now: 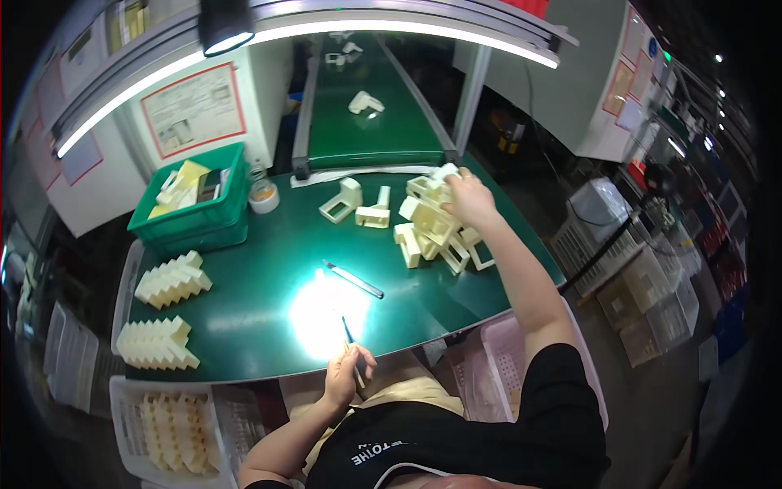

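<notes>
Right hand (pixel 468 198) closed on a cream plastic part (pixel 444 173) atop the pile (pixel 436 232), worktop's (pixel 244 326) far right corner. Left hand (pixel 349 372) gripping a thin tool (pixel 353 349) at the near edge.

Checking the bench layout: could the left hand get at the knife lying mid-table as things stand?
Probably yes. The knife lies on bare green table ahead of the left hand, nothing between them. But that hand already grips a thin tool.
</notes>
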### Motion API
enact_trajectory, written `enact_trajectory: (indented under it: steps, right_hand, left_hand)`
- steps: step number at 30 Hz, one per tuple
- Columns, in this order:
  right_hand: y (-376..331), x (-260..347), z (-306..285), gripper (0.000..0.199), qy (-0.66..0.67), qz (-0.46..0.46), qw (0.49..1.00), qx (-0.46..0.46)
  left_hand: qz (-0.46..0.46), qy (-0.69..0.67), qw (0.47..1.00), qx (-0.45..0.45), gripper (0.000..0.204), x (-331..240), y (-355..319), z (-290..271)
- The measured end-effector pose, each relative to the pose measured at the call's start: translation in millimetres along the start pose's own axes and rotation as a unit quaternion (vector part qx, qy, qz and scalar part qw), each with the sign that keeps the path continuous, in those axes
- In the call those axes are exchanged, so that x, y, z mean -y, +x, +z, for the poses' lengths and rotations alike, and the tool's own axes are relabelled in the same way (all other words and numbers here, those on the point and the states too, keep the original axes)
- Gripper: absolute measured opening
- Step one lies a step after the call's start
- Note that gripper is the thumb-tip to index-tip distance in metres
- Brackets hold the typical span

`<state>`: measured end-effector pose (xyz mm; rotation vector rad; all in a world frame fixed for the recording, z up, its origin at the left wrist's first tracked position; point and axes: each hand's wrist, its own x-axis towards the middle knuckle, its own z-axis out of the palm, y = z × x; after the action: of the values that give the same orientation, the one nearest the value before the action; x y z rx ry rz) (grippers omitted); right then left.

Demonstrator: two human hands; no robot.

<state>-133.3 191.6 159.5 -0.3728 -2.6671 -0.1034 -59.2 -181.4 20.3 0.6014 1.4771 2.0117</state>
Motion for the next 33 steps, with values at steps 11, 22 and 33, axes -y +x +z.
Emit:
enact_trajectory:
  steps: [11,22,33]
  right_hand:
    - [-147.6,198.3,21.8,0.026,0.374,-0.434,0.817,0.066]
    - [-129.6,146.5,67.5,0.039,0.199,-0.201,0.959,-0.021]
    - [-78.3,169.0,124.4,0.024,0.340,-0.139,0.929,0.053]
  left_hand:
    - [-0.134,0.067,0.986,0.076,0.045,-32.7,-29.8,-5.9]
    - [0.087,0.447,0.884,-0.102,0.017,-37.7,39.4,-83.2]
    - [0.161,0.577,0.764,-0.240,0.018,-35.2,120.9,-171.5]
